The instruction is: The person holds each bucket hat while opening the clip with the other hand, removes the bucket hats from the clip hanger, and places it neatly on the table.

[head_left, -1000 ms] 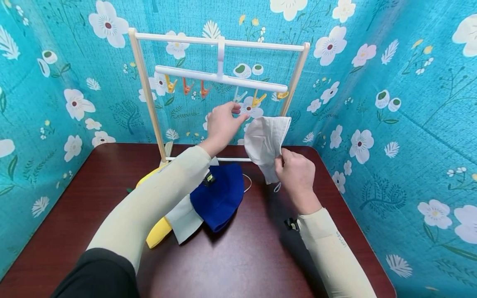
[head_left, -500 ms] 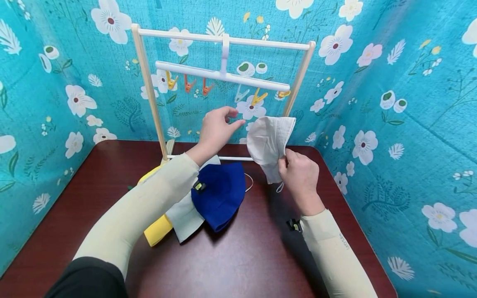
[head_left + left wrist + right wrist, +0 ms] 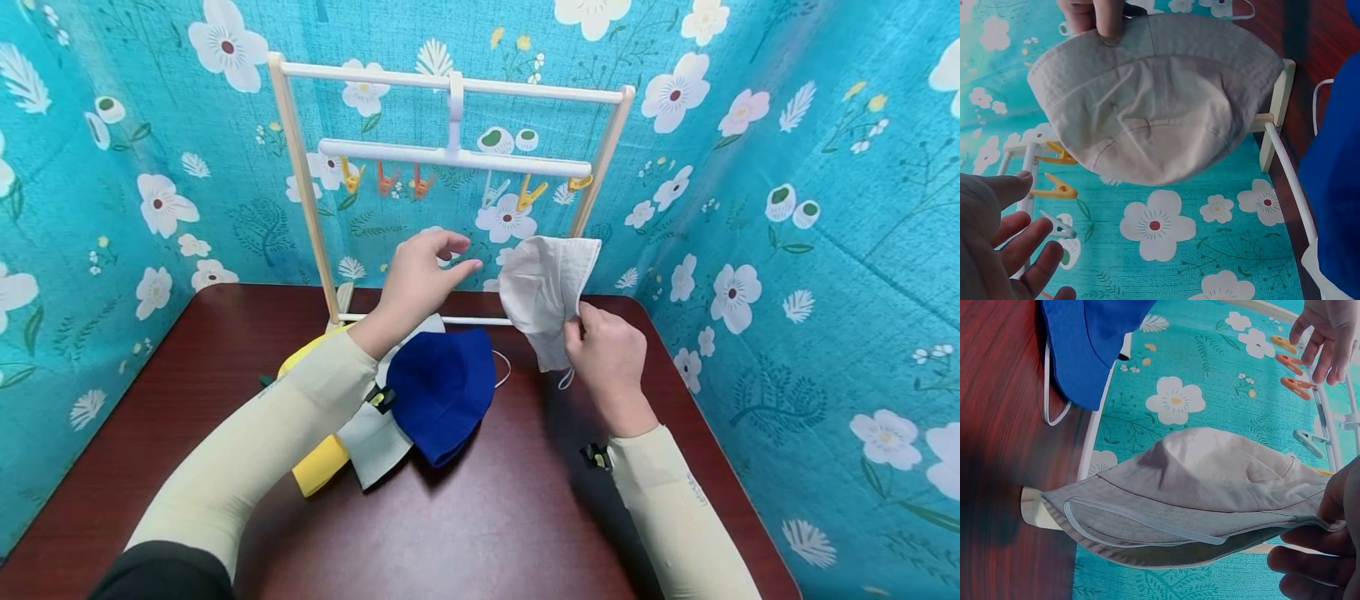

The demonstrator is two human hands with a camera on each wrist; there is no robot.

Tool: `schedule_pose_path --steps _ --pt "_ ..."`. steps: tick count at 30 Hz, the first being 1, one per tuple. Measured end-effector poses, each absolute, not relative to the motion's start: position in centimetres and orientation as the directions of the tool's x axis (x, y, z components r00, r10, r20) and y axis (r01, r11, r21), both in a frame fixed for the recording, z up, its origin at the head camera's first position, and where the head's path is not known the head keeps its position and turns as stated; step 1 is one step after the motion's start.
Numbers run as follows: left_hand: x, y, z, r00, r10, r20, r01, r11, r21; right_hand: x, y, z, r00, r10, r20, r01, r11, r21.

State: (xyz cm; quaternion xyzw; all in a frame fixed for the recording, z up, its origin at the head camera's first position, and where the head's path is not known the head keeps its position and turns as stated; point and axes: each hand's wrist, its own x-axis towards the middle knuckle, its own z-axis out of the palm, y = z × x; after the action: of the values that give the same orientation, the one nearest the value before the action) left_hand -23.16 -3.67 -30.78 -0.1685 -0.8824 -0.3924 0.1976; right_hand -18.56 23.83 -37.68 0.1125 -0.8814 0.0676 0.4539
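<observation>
My right hand (image 3: 611, 354) pinches the brim of a pale beige bucket hat (image 3: 542, 287), held up in front of the rack's right side. An elastic chin strap (image 3: 1141, 519) loops along the hat's underside in the right wrist view. My left hand (image 3: 420, 279) hovers to the left of the hat, fingers loosely bent and thumb apart, with nothing in it. Behind and above the hands hangs a white hanger bar (image 3: 450, 157) carrying several small clips; a pale blue clip (image 3: 495, 192) and a yellow clip (image 3: 531, 196) are nearest the hat.
On the dark red table (image 3: 495, 533) lie a blue bucket hat (image 3: 442, 392), a light grey fabric piece (image 3: 375, 446) partly beneath it, and something yellow (image 3: 321, 467) behind my left forearm. A wooden rack (image 3: 300, 183) supports the hanger. Flowered teal cloth (image 3: 825, 250) surrounds the table.
My left hand has drawn away from the pale blue clip, down and to the left. The hanger bar has swung slightly. My right hand keeps the beige hat in nearly the same place.
</observation>
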Motion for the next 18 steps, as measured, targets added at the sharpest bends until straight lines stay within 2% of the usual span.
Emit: schedule_pose_path --steps 18 --pt "-20.1 -5.8 -31.6 -0.841 0.252 0.479 0.526 0.588 0.615 -18.3 24.6 -37.9 -0.555 -0.154 0.817 -0.289 0.957 -0.016"
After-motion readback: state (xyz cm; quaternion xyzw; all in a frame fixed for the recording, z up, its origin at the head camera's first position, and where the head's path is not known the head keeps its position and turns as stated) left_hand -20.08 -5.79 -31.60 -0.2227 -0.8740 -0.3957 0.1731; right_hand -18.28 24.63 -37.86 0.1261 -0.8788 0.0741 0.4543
